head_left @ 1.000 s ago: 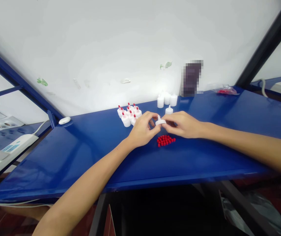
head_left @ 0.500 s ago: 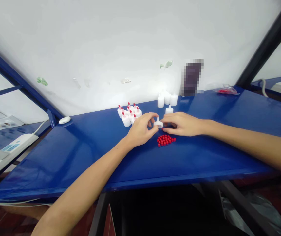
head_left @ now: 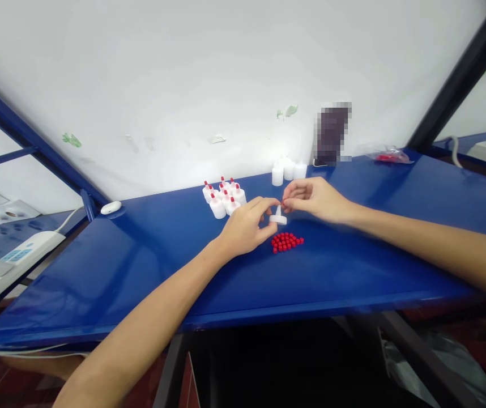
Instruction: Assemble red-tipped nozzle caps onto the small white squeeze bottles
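My left hand point(head_left: 247, 225) grips a white nozzle cap point(head_left: 277, 219) by its edge, with the spout pointing up. Close above the spout, my right hand point(head_left: 306, 198) pinches a tiny red cap point(head_left: 283, 203) between thumb and fingertips. Whether the red cap touches the spout I cannot tell. A cluster of small red caps point(head_left: 286, 242) lies on the blue table just below both hands. To the left of my left hand stand several white bottles point(head_left: 218, 208) with red-tipped spouts.
Several white bottles point(head_left: 277, 176) stand by the wall behind my right hand. A dark pixelated object point(head_left: 331, 136) leans on the wall. A clear bag with red pieces point(head_left: 389, 156) lies at the back right, and a white oval object point(head_left: 111, 208) at the far left of the table point(head_left: 141, 272).
My right hand has risen from the table to above the spout, with a red cap in its fingers. The nozzle cap has shifted slightly right in my left hand.
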The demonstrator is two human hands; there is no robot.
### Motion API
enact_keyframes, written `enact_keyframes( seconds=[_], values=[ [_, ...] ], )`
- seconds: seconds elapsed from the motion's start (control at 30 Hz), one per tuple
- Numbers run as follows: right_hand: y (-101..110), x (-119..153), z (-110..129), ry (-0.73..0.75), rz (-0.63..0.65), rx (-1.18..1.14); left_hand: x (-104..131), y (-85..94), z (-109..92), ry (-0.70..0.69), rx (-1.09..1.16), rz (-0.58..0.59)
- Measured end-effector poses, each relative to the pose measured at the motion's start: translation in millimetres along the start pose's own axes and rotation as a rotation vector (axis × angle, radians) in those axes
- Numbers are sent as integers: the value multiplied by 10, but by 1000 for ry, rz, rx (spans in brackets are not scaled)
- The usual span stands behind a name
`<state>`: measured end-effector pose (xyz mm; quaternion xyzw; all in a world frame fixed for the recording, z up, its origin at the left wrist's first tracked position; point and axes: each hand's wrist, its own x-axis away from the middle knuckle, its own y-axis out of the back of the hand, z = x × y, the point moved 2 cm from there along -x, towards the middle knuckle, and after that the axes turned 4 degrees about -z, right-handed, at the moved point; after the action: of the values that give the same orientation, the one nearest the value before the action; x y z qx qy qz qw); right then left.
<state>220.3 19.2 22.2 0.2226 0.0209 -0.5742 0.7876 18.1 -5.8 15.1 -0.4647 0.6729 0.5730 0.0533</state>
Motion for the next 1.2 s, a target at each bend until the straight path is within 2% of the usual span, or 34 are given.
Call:
enact_keyframes(
  seconds=[0.2,0.37,0.53,0.7,0.9,1.07,1.2],
  values=[
    [-58,2,-19,-116,-22,-349,2,-1,-2,-41,-31,-58],
    [-65,5,-34,-163,-29,-463,2,-13,25,-67,-21,-127],
    [-74,13,-29,-114,-1,-439,9,-18,9,-50,22,-138],
    [-82,22,-26,-70,-27,-397,11,-25,-19,-89,19,-116],
    [-74,21,-47,-102,-39,-430,4,-9,-34,-98,-21,-121],
    [-65,41,2,-60,-33,-257,1,0,-7,-74,-58,-125],
    [-55,86,90,60,-14,-83,-8,6,20,-32,-95,-133]
  ],
)
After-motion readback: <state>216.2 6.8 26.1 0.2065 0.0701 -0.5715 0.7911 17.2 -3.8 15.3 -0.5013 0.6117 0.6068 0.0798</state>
